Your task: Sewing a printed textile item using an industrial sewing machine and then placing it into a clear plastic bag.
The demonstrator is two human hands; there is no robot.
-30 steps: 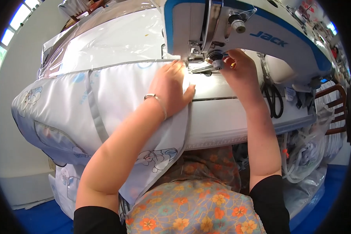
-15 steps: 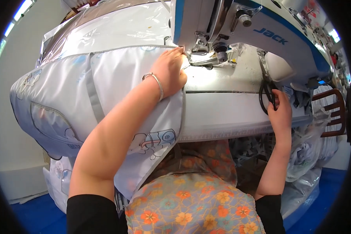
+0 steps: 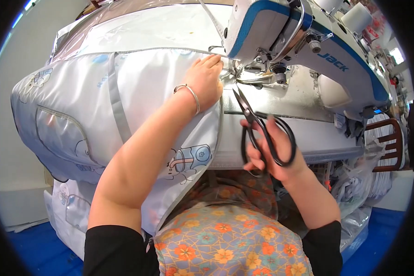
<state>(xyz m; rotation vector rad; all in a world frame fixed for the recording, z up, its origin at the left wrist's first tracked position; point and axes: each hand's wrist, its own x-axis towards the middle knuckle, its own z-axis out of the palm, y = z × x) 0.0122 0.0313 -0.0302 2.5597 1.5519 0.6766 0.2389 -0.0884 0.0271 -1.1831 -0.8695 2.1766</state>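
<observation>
Black-handled scissors (image 3: pixel 251 115) are in my right hand (image 3: pixel 280 149), their blades pointing up and left toward the needle area of the sewing machine (image 3: pixel 303 46). The blades look slightly apart. My left hand (image 3: pixel 206 83), with a silver bangle on its wrist, lies with fingers stretched out on a white fabric piece (image 3: pixel 156 73), by its right edge. Its fingertips come close to the machine's presser foot. The fabric has grey binding, a grey strap and printed cartoon figures. It spreads over the table's left part and hangs down in front.
Clear plastic sheeting (image 3: pixel 161 25) covers the surface behind the fabric. White thread cones (image 3: pixel 356 17) stand beyond the machine. A brown chair back (image 3: pixel 393 142) and bundled plastic bags (image 3: pixel 354 184) are at the right. A floral apron (image 3: pixel 230 234) covers my lap.
My right hand has lifted the scissors off the right side of the machine table and brought them left, near the needle. My left hand stays on the fabric.
</observation>
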